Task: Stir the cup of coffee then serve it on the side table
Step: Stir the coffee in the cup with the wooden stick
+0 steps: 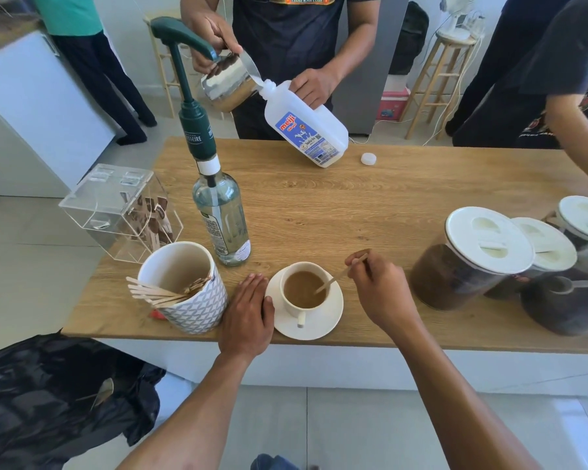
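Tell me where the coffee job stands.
Done: the cup sits filled on its saucer. In hand: the right hand pinches a wooden stick dipped in the coffee; the left hand rests flat beside the saucer. Left: serving; the cup sits on the counter.

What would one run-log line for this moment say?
step: stir | right hand: pinches stick, tip in cup | left hand: flat beside saucer | served: no

Bright, even daylight — soft shadows, wide-angle bending at edges.
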Demonstrator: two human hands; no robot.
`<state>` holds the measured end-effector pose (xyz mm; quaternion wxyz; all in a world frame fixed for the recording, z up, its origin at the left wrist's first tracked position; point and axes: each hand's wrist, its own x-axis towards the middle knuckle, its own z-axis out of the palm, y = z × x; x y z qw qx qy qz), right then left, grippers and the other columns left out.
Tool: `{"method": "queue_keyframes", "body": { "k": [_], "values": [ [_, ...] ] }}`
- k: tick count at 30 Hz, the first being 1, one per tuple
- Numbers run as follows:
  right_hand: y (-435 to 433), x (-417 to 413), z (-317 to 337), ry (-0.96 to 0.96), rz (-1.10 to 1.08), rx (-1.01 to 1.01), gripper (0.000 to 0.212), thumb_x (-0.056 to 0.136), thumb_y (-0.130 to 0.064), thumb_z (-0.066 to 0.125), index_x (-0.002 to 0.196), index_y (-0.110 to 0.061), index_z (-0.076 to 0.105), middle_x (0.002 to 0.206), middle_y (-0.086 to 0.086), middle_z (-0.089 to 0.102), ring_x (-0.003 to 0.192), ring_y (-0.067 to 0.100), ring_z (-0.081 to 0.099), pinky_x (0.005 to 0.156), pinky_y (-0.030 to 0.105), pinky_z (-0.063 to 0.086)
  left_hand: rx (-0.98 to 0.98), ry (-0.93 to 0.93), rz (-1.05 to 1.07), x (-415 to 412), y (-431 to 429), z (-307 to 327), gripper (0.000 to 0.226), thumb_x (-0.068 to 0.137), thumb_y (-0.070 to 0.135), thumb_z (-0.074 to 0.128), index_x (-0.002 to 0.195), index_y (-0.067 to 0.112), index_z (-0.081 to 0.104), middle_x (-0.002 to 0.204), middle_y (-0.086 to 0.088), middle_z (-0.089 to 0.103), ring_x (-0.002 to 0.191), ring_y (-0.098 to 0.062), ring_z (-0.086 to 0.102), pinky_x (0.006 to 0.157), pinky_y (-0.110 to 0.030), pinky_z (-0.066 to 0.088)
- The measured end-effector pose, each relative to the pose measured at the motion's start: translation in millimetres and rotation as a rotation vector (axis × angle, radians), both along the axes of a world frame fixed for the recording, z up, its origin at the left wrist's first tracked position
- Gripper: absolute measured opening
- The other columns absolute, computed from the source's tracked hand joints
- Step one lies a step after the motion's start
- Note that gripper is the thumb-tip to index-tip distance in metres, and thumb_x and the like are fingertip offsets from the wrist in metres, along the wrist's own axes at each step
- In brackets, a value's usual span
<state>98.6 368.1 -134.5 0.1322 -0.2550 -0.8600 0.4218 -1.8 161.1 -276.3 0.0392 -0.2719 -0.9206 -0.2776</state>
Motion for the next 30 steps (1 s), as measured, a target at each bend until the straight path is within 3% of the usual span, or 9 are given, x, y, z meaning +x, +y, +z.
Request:
{"method": "queue_keyframes", "body": {
  "k": [2, 7, 13, 15, 19, 22, 25, 30],
  "values": [
    [-1, 0, 1, 0.007, 0.035, -0.009, 0.023, 0.1, -0.019, 0.046, 0.097, -0.013, 0.067, 0.088, -0.011, 0.067, 0.085, 0.01, 0.065, 0.072, 0.024, 0.048, 0.002, 0.003, 0.002, 0, -1, 0, 0.053, 0.102, 0.034, 0.028, 0.139, 0.009, 0.056, 0.144, -0.008, 0.056, 0.14, -0.024, 0.045, 0.118, -0.04, 0.033],
    [1, 3, 2, 0.004, 0.046, -0.002, 0.022, 0.1, -0.018, 0.045, 0.091, -0.015, 0.065, 0.085, -0.013, 0.066, 0.072, 0.003, 0.061, 0.059, 0.014, 0.042, 0.001, -0.004, -0.002, -1, 0, -1, 0.053, 0.102, 0.035, 0.029, 0.139, 0.01, 0.056, 0.145, -0.007, 0.056, 0.141, -0.023, 0.044, 0.119, -0.04, 0.032],
    [-1, 4, 1, 0.0, 0.104, 0.004, 0.021, 0.099, -0.017, 0.047, 0.09, -0.015, 0.067, 0.085, -0.015, 0.066, 0.064, -0.005, 0.058, 0.056, 0.008, 0.039, 0.001, -0.002, 0.001, 0, 0, 1, 0.053, 0.102, 0.036, 0.028, 0.139, 0.009, 0.056, 0.144, -0.007, 0.056, 0.14, -0.024, 0.045, 0.118, -0.041, 0.034],
    [2, 4, 1, 0.007, 0.057, -0.001, 0.021, 0.099, -0.017, 0.046, 0.092, -0.017, 0.066, 0.083, -0.013, 0.067, 0.061, -0.005, 0.058, 0.053, 0.01, 0.04, 0.004, 0.002, 0.0, 0, 0, 1, 0.052, 0.102, 0.035, 0.029, 0.139, 0.009, 0.056, 0.144, -0.007, 0.056, 0.14, -0.023, 0.045, 0.118, -0.039, 0.034],
    [-2, 3, 2, 0.0, 0.13, -0.018, 0.02, 0.099, -0.019, 0.048, 0.091, -0.02, 0.067, 0.088, -0.015, 0.069, 0.078, 0.002, 0.064, 0.067, 0.02, 0.05, 0.009, 0.001, 0.01, 0, -1, 2, 0.053, 0.101, 0.035, 0.03, 0.138, 0.008, 0.057, 0.143, -0.008, 0.057, 0.139, -0.024, 0.046, 0.117, -0.042, 0.036],
    [-3, 5, 2, 0.009, 0.111, 0.007, 0.02, 0.099, -0.019, 0.048, 0.089, -0.02, 0.065, 0.081, -0.017, 0.066, 0.067, -0.002, 0.06, 0.057, 0.014, 0.042, 0.012, -0.001, 0.003, 0, 0, 2, 0.053, 0.101, 0.034, 0.03, 0.138, 0.008, 0.057, 0.143, -0.009, 0.057, 0.139, -0.025, 0.046, 0.117, -0.042, 0.036],
    [-2, 6, 2, 0.046, 0.07, 0.003, 0.018, 0.099, -0.02, 0.049, 0.095, -0.021, 0.066, 0.081, -0.018, 0.066, 0.071, -0.002, 0.062, 0.059, 0.012, 0.045, 0.019, 0.004, 0.004, -1, -1, 2, 0.053, 0.101, 0.034, 0.03, 0.137, 0.007, 0.057, 0.143, -0.009, 0.057, 0.139, -0.025, 0.046, 0.117, -0.042, 0.035],
    [0, 11, 2, 0.002, 0.115, 0.014, 0.019, 0.099, -0.02, 0.049, 0.094, -0.022, 0.067, 0.081, -0.015, 0.068, 0.074, 0.006, 0.064, 0.069, 0.028, 0.052, 0.02, 0.005, -0.004, 0, -1, 1, 0.053, 0.101, 0.034, 0.03, 0.137, 0.008, 0.058, 0.142, -0.009, 0.058, 0.138, -0.025, 0.047, 0.117, -0.042, 0.035]
  ]
}}
